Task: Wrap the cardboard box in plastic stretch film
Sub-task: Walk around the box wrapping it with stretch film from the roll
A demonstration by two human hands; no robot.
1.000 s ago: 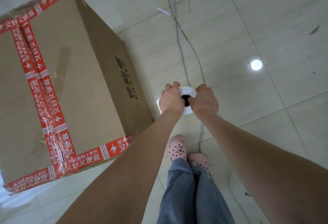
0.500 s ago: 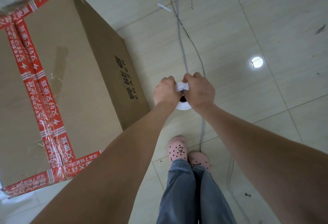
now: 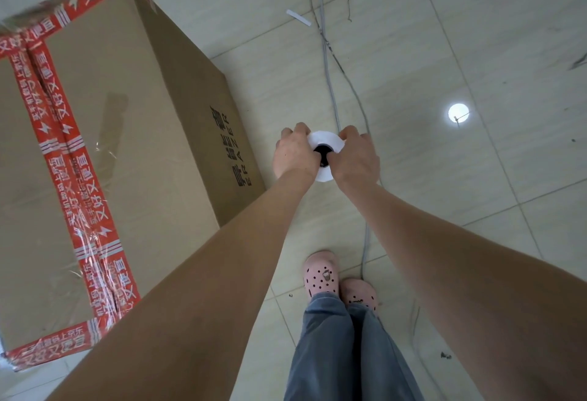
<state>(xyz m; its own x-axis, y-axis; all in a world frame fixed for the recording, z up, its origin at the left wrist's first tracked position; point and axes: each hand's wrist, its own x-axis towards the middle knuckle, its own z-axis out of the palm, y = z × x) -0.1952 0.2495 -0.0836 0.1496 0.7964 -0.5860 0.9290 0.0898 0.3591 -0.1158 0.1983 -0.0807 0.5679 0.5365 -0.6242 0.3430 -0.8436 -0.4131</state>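
Observation:
A large cardboard box (image 3: 133, 146), sealed with red printed tape along its edges and down its top seam, stands on the floor at the left. Right of it I hold a white roll of stretch film (image 3: 324, 140) upright, seen end-on with its dark core showing. My left hand (image 3: 293, 156) grips the roll's left side and my right hand (image 3: 355, 159) grips its right side, fingers curled over the rim. Some clear film glints on the box top near the tape. The roll is apart from the box.
Grey cables (image 3: 332, 95) run along the tiled floor from the top of the view past my feet in pink clogs (image 3: 320, 275). A white strip (image 3: 298, 17) lies on the floor further away. A ceiling light reflects off the tiles (image 3: 458, 113).
Both hands have shifted their grip on the roll, so more of its white end and dark core shows between them. The view has tilted slightly.

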